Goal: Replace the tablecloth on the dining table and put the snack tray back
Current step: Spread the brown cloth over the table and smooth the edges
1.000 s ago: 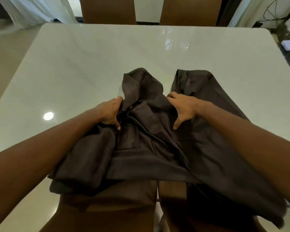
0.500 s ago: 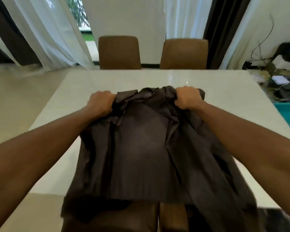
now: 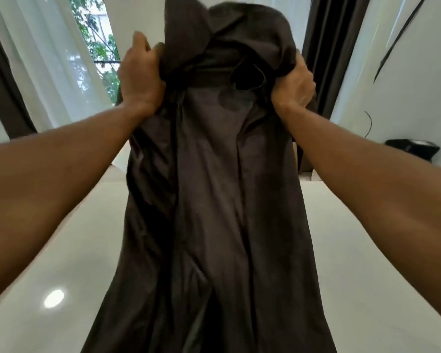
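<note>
The dark brown fabric tablecloth was held up in the air straight ahead of the person, bunched along its top and hanging in long vertical folds in front of the glossy white bench. The left hand gripped the gathered cloth at its upper left, with the fingers curled into the fabric and the knuckles turned towards the camera. The right hand was closed in a fist round the bunched upper right part, and folds spilled over the top of it. Both bare forearms reached forward and upward from the lower corners of the view. Between the two hands the cloth sagged into a dark, pocket-like fold, and above them a loose flap rose past the top edge of the view. The lower end of the tablecloth ran out at the bottom edge (whether it touched the bench there could not be told), and it hid the middle of the bench from sight. A round bright light reflection lay on the bench surface at the left. Behind the cloth hung a sheer white curtain on the left, beside a window showing green leaves, and a dark brown curtain on the right. A black object, too blurred to identify, sat beyond the far right of the bench against the white wall.
</note>
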Demonstrator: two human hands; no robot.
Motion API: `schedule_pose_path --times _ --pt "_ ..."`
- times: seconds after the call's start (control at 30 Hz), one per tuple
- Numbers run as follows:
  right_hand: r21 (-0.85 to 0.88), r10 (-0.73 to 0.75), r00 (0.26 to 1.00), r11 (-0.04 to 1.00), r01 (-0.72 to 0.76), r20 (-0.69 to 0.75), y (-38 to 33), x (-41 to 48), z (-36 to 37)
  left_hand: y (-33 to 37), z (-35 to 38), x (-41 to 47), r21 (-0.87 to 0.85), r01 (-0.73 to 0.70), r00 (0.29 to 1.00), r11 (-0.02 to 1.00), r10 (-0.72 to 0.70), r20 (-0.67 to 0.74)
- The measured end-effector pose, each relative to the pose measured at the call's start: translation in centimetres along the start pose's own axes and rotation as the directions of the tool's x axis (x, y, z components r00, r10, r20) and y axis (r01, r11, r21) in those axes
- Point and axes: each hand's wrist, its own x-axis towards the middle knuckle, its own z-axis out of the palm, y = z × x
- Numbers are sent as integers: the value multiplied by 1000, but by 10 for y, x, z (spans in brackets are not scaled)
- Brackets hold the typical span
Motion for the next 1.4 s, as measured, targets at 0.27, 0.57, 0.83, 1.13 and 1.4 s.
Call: schedule_pose_path --times 0.27,0.57,0.83,1.13,1.4 --pt "-79 -173 831 965 251 529 157 -158 3 -81 -2 -251 -92 -191 889 977 213 406" --pt "-430 512 -402 858 282 759 196 -315 -53 -129 -60 -429 -228 -201 109 953 253 961" --pt "-289 270 118 937 197 956 180 -282 -9 -101 -35 -381 -106 -135 594 985 166 787" --pt "-407 490 59 644 648 870 244 -285 45 -149 75 -341 243 -162 156 956 -218 963" --pt "-418 230 392 755 506 891 246 -258 58 -156 107 -319 117 -208 394 971 -27 919"
